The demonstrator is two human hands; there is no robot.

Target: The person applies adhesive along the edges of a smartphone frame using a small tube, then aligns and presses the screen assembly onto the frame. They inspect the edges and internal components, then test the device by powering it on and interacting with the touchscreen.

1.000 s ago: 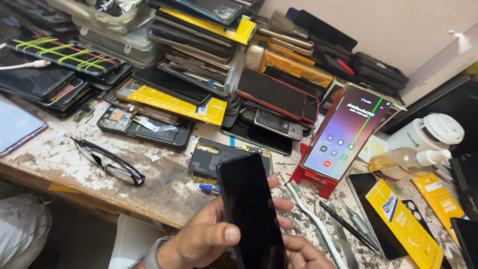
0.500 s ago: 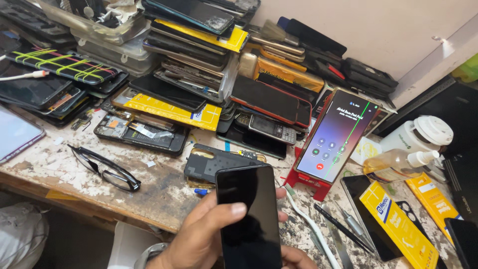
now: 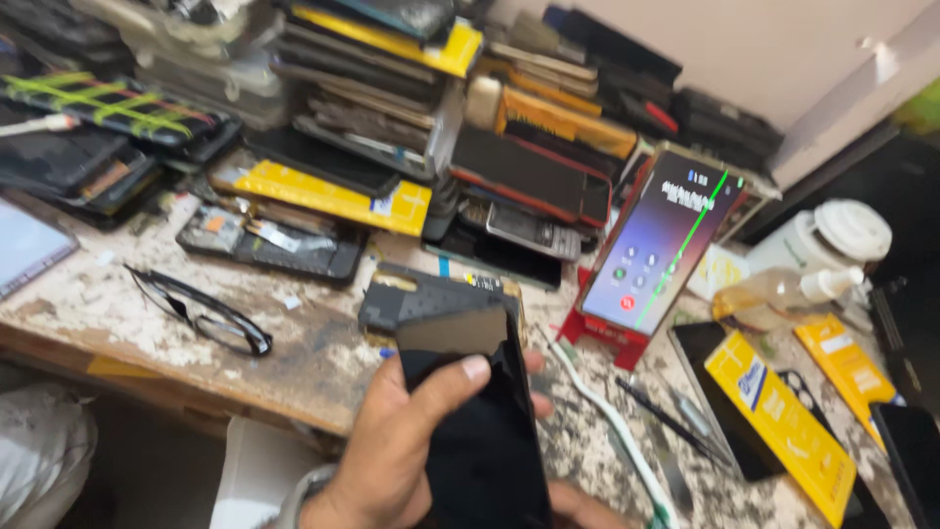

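While my left hand (image 3: pixel 392 460) was wrapped around the dark-screened smartphone (image 3: pixel 480 421) at 6 o'clock and my right hand (image 3: pixel 578 504) only touched its lower edge, I judged the work barely started, the lit phone (image 3: pixel 661 250) waiting on its red stand at 2 o'clock.

The dark phone (image 3: pixel 485 431) has smooth, glossy glass. Behind it at twelve o'clock lies a matt, textured plastic case (image 3: pixel 431 299). The surface (image 3: pixel 323 362) is rough, worn, paint-flecked wood.
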